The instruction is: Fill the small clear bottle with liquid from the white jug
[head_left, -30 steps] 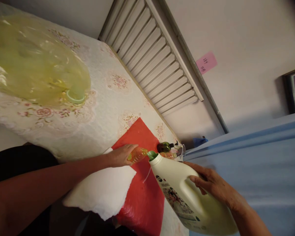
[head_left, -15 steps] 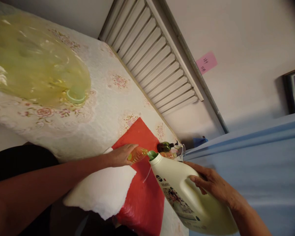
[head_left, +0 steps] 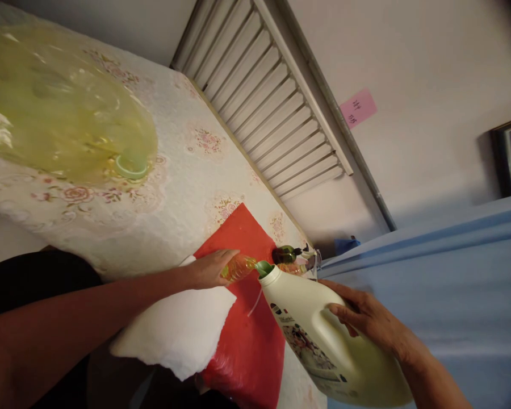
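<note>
My left hand (head_left: pixel 215 268) is wrapped round a small clear plastic bottle (head_left: pixel 242 267) above a red mat (head_left: pixel 249 230). My right hand (head_left: pixel 363 315) grips the handle of a large pale-green detergent jug (head_left: pixel 309 307), which is tilted with its spout toward the bottle. The jug's green spout (head_left: pixel 264 268) meets the bottle's mouth; whether liquid is running between them I cannot tell. Under my left forearm lies a white cloth or paper sheet (head_left: pixel 181 326), partly over the red mat. Its far parts are hidden by my arm.
A yellow translucent plastic bag (head_left: pixel 68 108) with a pale green ring (head_left: pixel 131 167) lies on the floral tablecloth (head_left: pixel 183 187). Beyond the jug stands a dark green pump bottle (head_left: pixel 285 254). A white radiator (head_left: pixel 264 96) runs along the wall, and a blue curtain (head_left: pixel 451 284) hangs at the right.
</note>
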Available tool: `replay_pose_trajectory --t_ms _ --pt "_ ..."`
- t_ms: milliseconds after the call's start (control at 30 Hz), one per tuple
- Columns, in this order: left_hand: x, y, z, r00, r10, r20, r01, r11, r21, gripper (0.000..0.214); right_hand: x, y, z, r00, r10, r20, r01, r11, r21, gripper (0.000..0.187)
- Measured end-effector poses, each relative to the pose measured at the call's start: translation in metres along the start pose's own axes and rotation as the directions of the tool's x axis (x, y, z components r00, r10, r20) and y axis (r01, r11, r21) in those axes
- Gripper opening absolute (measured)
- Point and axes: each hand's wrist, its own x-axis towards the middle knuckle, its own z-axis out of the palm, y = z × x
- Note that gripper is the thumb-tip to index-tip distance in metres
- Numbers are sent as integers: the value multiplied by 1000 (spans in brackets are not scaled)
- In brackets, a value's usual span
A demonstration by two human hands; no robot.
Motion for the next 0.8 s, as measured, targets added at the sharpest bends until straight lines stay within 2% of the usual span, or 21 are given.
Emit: replay_pose_trajectory --t_ms 800 --pt "0 -1 0 1000 1 7 -1 1000 -21 81 -2 -9 -1 1000 3 -8 -3 1000 -28 62"
